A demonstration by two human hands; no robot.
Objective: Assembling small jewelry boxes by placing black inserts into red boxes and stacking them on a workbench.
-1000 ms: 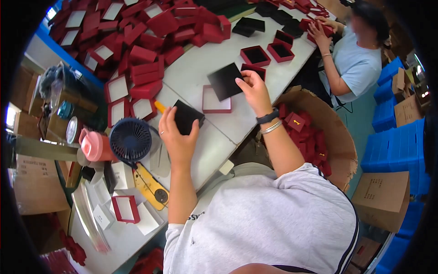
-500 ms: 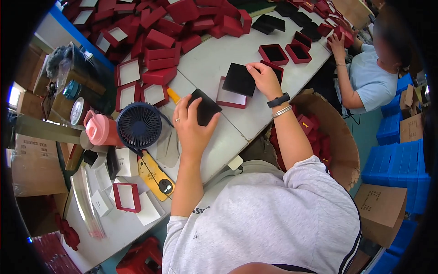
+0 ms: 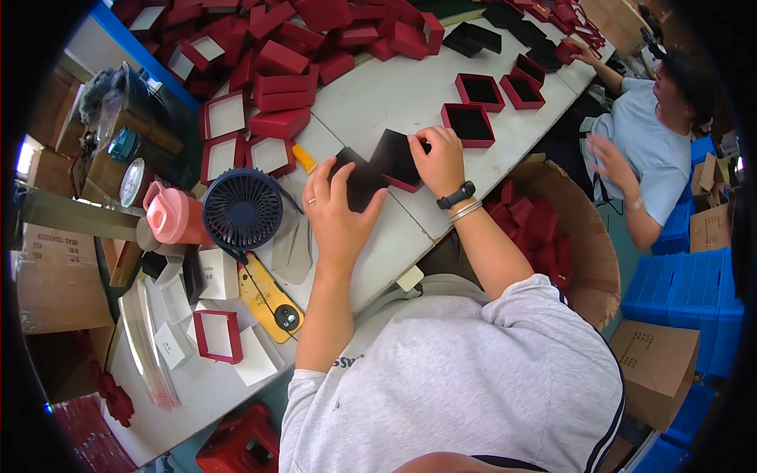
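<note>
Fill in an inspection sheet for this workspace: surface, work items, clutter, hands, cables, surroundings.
Surface: white table, crowded at its far left.
Work items: black square insert under the left hand; second black insert over a red box tray, at the right hand.
Clutter: pile of red boxes, navy desk fan, pink jug, yellow tool.
Hands: left hand grips its insert; right hand presses its insert.
Cables: dark cord running from the fan.
Surroundings: co-worker at the table's far end, cardboard bin of red boxes, blue crates.
</note>
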